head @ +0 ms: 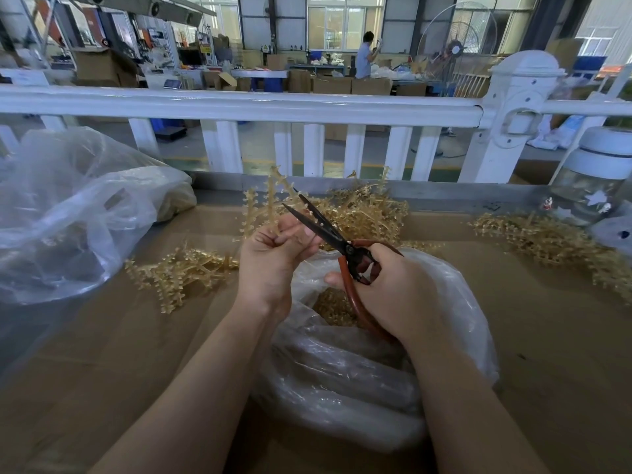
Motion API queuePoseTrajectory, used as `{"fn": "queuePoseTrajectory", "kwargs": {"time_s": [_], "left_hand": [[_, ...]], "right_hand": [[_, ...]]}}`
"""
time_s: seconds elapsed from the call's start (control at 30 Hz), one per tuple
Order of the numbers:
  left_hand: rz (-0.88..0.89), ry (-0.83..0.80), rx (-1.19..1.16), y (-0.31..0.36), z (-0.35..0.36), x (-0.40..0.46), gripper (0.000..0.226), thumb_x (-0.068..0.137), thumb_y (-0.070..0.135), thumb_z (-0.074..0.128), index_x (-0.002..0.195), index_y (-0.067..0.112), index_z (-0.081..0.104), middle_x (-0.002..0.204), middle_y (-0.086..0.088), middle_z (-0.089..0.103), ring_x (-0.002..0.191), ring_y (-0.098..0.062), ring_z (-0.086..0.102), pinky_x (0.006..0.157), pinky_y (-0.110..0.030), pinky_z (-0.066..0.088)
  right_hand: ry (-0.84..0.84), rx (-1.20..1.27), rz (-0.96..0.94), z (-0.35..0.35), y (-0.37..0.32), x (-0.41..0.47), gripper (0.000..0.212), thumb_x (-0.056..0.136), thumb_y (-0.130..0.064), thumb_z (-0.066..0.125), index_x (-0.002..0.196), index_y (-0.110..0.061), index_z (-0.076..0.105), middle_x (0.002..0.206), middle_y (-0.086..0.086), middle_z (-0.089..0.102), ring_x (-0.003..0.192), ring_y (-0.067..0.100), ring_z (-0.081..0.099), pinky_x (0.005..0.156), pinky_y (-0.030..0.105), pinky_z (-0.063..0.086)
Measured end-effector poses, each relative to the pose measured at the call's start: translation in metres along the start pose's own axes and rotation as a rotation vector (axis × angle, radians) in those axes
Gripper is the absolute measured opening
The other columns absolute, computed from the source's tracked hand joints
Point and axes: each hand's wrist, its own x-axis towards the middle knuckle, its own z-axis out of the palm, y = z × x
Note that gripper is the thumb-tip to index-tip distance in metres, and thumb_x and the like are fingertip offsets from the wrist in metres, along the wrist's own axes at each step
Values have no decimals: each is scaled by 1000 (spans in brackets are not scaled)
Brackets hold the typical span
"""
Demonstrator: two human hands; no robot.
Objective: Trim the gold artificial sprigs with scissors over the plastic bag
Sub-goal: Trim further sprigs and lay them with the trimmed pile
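- L hand (pixel 273 254): fingers curled, pinching stem of a gold sprig (pixel 270 200); sprig stands upright above the hand, branches fanned.
- R hand (pixel 390 289): wrapped round the red handles of the scissors (pixel 328 234); dark blades parted, tips pointing up-left, crossing the sprig's right-hand branch just above L fingers.
- Both hands held over the open clear plastic bag (pixel 342 371), which sits on the cardboard-covered table (pixel 136 354) close to the person; small gold trimmed bits (pixel 333 307) visible inside the bag, under R hand.
- Loose gold sprigs on table: pile left (pixel 178 271) of L hand, bigger pile behind (pixel 369 213) the hands, another pile at far right (pixel 547 244).
- Big crumpled clear bag (pixel 68 213) at left w/ pale contents; can't tell what they are.
- Glass jar w/ white lid (pixel 595 172) at right edge, near the right pile.
- White railing (pixel 239 107) runs along far side of table; workshop bg w/ cardboard boxes, standing fan (pixel 458 46), a person (pixel 364 56) at a bench far off.
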Motion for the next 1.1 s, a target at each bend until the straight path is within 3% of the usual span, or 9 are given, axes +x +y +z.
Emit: {"fn": "queuePoseTrajectory", "kwargs": {"time_s": [0.37,0.57,0.67,0.83,0.97,1.1], "left_hand": [[-13,-35,-15,4,2,-2,13,71,11,69,65,20,77,70,0,72,66,-10,68,69,-20,57],[-21,1,23,5,0,-2,3,75,11,72,77,9,71,74,-4,73,69,-12,68,69,-21,57],[-20,30,71,4,1,-1,8,87,2,66,81,6,70,74,-5,73,69,-12,68,68,-22,56],[-2,11,115,4,2,-3,20,87,0,66,74,12,76,75,-7,74,69,-14,70,69,-24,58],[-25,-5,98,2,3,-4,5,80,6,70,78,8,74,76,-8,75,69,-15,71,66,-23,57],[-47,-4,59,2,2,-3,10,70,14,70,77,8,73,74,-7,75,67,-14,72,63,-22,56]], "right_hand": [[10,33,-6,-3,-1,-1,69,67,-87,57,98,-27,68,81,-13,68,77,4,61,71,26,55],[25,39,-12,-2,0,-2,61,69,-84,62,94,-28,69,76,-17,65,73,-3,58,63,11,45],[17,10,-10,-2,0,-2,64,69,-87,58,96,-29,67,76,-17,64,72,-1,58,65,17,50],[23,-30,-9,-4,-2,-1,66,68,-89,53,95,-29,63,73,-16,60,72,1,57,67,25,53],[50,-20,-22,-5,-3,-2,74,64,-92,44,92,-26,63,70,-13,58,69,3,56,64,27,53],[34,-7,-24,-7,-3,-2,78,61,-93,40,96,-28,64,77,-13,63,75,5,59,69,28,54]]}}
